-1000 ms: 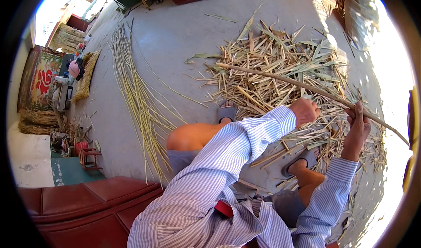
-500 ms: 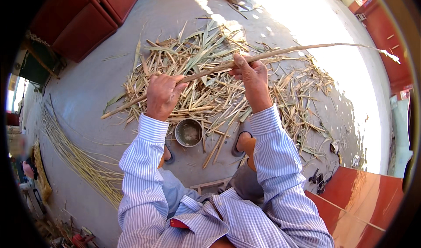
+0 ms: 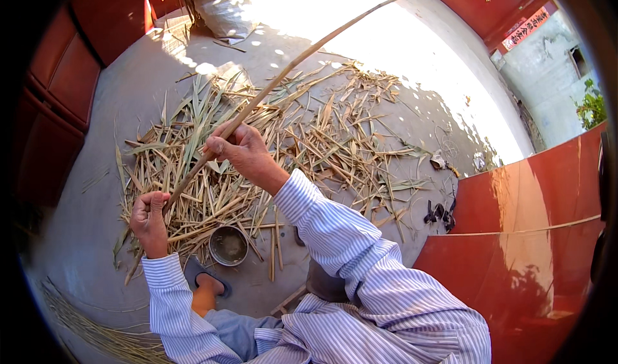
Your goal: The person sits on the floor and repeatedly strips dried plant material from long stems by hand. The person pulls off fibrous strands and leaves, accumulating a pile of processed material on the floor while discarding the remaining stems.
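A long, dry, brownish reed stalk (image 3: 283,74) slants from near my feet up to the far right, its thin end leaving the top of the view. My left hand (image 3: 150,222) is closed round its thicker lower part, with a short end sticking out below. Farther up the stalk, my right hand (image 3: 248,158) grips it between thumb and curled fingers. Beneath both hands spreads a loose heap of cut stalks and dry leaves (image 3: 322,132) on the grey floor. A round metal bowl (image 3: 229,264) with murky liquid stands at the heap's near edge.
Thin greenish strips (image 3: 96,322) lie at the lower left. A pale sack (image 3: 219,9) stands at the back. Dark red cabinets (image 3: 58,93) line the left, and glossy red panels (image 3: 515,267) the right. Dark tangled straps (image 3: 440,214) lie near those panels. My slippered foot (image 3: 209,280) is beside the bowl.
The view has swung to the right. The stalk, formerly nearly level, now slants steeply with its thin end raised away to the far right. Both hands still hold it.
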`<move>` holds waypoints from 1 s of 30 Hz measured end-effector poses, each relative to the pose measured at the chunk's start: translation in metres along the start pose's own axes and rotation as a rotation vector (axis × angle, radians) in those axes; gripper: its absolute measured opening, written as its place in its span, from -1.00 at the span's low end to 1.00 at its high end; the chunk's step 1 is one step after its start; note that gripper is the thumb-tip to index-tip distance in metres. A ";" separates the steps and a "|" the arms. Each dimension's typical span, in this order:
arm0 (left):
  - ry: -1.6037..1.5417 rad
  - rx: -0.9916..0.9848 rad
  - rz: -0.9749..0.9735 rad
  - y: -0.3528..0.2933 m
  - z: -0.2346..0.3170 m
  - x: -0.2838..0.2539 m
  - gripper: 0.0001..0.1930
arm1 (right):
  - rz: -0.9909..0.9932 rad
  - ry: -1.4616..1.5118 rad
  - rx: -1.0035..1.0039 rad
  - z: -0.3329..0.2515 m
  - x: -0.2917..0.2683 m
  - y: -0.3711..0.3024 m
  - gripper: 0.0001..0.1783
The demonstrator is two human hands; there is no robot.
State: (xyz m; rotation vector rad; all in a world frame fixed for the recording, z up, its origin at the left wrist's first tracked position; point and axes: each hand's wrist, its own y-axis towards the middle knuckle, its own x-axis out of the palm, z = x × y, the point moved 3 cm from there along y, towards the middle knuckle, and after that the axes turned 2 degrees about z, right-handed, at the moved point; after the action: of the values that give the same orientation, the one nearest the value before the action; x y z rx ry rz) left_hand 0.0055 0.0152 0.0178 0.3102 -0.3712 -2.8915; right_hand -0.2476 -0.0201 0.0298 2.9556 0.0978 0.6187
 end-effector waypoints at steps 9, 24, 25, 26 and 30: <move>0.502 0.177 -0.279 0.004 -0.012 -0.033 -0.79 | 0.185 -0.162 0.029 -0.015 -0.028 0.017 -0.74; 0.567 0.537 -0.014 0.005 0.022 -0.007 -0.74 | 0.096 0.062 0.128 -0.002 -0.030 0.019 -0.73; 0.492 0.417 -0.017 0.004 0.017 -0.009 -0.73 | 0.091 0.061 0.125 -0.002 -0.029 0.019 -0.73; 0.416 0.298 -0.021 0.004 0.012 -0.011 -0.73 | 0.086 0.060 0.123 -0.001 -0.027 0.018 -0.73; 0.623 0.600 0.007 0.003 0.020 -0.007 -0.73 | 0.141 0.012 0.121 -0.005 -0.023 0.016 -0.73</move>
State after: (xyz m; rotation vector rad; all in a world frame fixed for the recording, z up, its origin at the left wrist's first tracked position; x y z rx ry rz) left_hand 0.0079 0.0189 0.0391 1.2422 -1.0851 -2.4206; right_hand -0.2703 -0.0374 0.0272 3.0960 -0.0761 0.6707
